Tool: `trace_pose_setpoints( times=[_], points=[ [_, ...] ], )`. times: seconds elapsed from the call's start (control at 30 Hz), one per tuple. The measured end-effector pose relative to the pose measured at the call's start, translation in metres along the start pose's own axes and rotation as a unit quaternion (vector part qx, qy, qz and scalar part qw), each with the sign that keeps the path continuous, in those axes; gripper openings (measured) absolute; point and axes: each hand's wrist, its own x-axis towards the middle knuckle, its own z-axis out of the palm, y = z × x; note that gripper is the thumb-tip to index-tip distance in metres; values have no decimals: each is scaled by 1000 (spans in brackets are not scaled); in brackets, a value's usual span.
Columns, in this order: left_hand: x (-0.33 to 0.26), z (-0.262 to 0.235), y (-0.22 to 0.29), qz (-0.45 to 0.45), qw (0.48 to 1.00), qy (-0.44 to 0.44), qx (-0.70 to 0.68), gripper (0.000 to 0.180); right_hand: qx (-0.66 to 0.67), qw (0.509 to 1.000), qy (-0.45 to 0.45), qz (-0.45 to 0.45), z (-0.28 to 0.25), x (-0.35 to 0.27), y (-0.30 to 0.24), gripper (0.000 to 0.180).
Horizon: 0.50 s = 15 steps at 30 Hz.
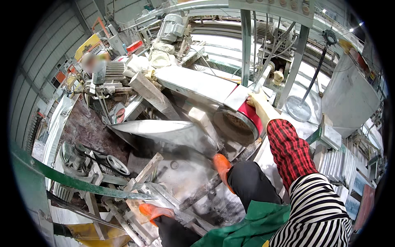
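Observation:
My right hand [262,106], in a pale yellow rubber glove, reaches forward to the end of a long machine arm with a white cover [197,82]. Its fingers look bent beside the cover's edge, at the lower end of a pale, rod-like part [265,75]; whatever they grip is mostly hidden by the glove. Just below the hand, a red band [252,114] runs around a round housing with a dusty, dark opening [234,126]. My left hand is out of sight.
A large white curved sheet [164,131] lies left of the housing. Wooden beams [152,94] and a handwheel [117,164] stand at left, near a green rail [88,187]. My orange boots [223,168] stand among dusty beams. Another person [95,66] is far left. Stacked slabs [339,164] stand right.

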Motion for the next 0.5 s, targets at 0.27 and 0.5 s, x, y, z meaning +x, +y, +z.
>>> trace_pose_setpoints(
  times=[0.27, 0.5],
  points=[
    [10, -8, 7, 2, 1000, -26, -8, 43, -171, 977, -26, -126, 16, 65, 41, 89],
    [18, -11, 9, 6, 999, -44, -19, 49, -171, 949, 4, -265, 20, 45, 33, 86]
  ],
)
